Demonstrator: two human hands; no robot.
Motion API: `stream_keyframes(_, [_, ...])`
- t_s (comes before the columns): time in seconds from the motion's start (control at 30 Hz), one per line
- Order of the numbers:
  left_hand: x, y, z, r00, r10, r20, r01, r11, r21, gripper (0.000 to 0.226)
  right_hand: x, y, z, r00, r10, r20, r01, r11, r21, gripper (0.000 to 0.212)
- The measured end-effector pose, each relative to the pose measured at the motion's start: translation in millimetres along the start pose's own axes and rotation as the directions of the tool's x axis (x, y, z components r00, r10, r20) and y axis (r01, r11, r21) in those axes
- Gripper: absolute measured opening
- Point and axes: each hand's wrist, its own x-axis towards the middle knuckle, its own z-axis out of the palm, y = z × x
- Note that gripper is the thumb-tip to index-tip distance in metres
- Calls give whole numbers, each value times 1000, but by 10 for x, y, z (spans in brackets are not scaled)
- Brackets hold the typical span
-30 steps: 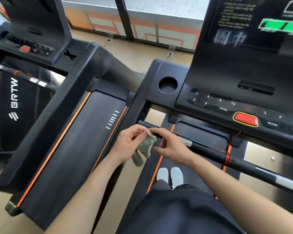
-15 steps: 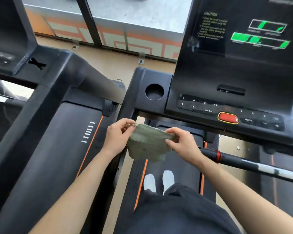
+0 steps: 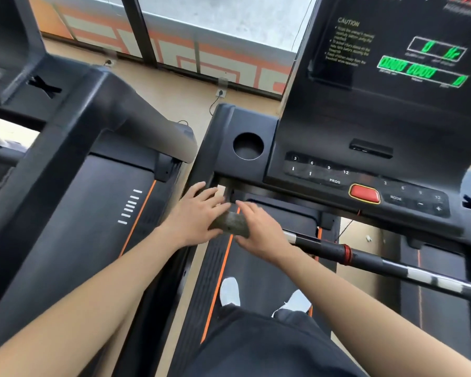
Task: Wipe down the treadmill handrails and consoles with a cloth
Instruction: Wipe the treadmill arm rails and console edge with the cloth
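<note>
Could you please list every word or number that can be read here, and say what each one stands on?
"CAUTION": heading on the console screen.
"PROG": the program key.
"MODE": the mode key.
"3", "6", "9", "12": the left key row.
Too blurred to read: the small print under the heading and the green figures.

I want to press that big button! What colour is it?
The button is red with a yellow rim, clearest in the head view.
</note>
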Motion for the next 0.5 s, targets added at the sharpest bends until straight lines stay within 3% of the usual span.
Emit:
stream_keyframes(0.03, [43,3,39,993,8,115,-15,998,62,64,20,32,44,999,18,49,-13,995,-103,76])
stream_keyframes(0.1, [83,-14,73,978,-4,210,-24,992,128,62,77,69,144,998,24,52,-8,958,-288,62])
stream_keyframes(0.23, [136,43,87,974,-16,227,-29,981,193,53,131,172,160,1000,-13,-3,11,917,-399,44])
stream_keyframes(0.5, [434,490,331,974,63,215,-85,992,92,48,-239,642,68,997,72,13,-55,854,-518,46])
